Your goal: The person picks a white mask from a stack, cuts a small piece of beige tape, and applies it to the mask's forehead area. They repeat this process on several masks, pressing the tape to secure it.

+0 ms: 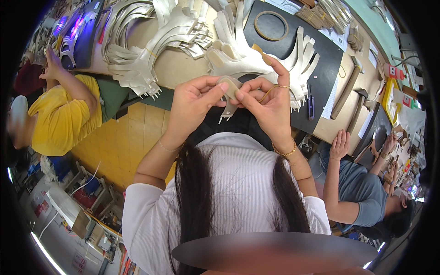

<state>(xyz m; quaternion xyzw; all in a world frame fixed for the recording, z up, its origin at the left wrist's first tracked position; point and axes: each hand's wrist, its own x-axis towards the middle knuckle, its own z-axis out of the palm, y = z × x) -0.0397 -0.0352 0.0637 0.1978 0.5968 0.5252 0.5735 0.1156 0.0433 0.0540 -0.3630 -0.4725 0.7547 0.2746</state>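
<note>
Both hands are raised in front of my chest, over the table's near edge. Between thumb and fingers, my left hand (pixel 197 98) pinches a small pale beige leather-like piece (pixel 230 87) with a rounded top and thin prongs at its lower end. My right hand (pixel 268 98) is closed on the same piece's right side, its index finger pointing up. A thin yellowish elastic band (pixel 267 93) loops by the right fingers. Just beyond the hands lies a fan of pale cut pieces (pixel 247 64). An orange-brown scrap (pixel 260 51) shows at the raised fingertip; whether they touch I cannot tell.
More stacked pale pieces (pixel 142 62) lie left on the table. On the black mat (pixel 316 68) are a tape-like ring (pixel 285 28) and a blue cutter (pixel 311 107). Hammers (pixel 357 107) lie at right. Co-workers sit at left (pixel 64 114) and right (pixel 362 192).
</note>
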